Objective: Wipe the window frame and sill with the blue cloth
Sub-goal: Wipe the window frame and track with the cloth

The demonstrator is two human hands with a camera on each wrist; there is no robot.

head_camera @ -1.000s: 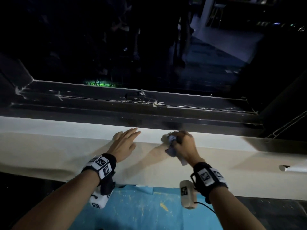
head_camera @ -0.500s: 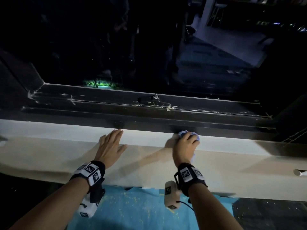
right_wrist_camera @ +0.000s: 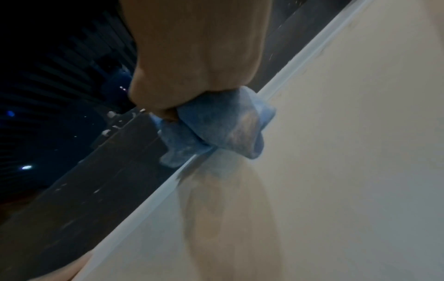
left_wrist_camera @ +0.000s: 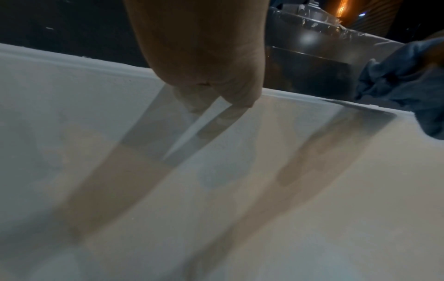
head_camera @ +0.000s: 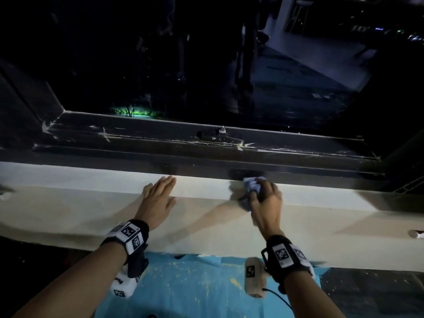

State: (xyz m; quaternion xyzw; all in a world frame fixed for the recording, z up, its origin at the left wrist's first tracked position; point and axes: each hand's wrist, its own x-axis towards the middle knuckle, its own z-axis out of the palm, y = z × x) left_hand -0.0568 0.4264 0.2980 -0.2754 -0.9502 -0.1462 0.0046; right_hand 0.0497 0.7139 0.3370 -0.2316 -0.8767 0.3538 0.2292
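A bunched blue cloth [head_camera: 251,185] [right_wrist_camera: 216,131] [left_wrist_camera: 403,79] is gripped in my right hand [head_camera: 263,198] [right_wrist_camera: 192,72]. The hand presses it where the white sill [head_camera: 91,198] [right_wrist_camera: 336,152] [left_wrist_camera: 120,171] meets the dark window frame [head_camera: 160,145] [right_wrist_camera: 84,190] [left_wrist_camera: 312,66]. My left hand [head_camera: 159,195] [left_wrist_camera: 206,57] lies flat on the sill with straight fingers, a hand's width left of the cloth, fingertips near the frame's lower edge. The frame's bottom rail carries pale streaks and a small metal stud [head_camera: 222,129].
Dark glass [head_camera: 160,53] fills the window above the frame. Blue floor covering [head_camera: 183,285] speckled with yellow lies below the sill. A bead chain [head_camera: 410,182] hangs at the right, and a white tube end [head_camera: 416,234] sticks out at the far right.
My right hand has moved the cloth from the sill's front edge up to the frame's base and slightly right. The left hand stays flat on the sill. The head view shifted.
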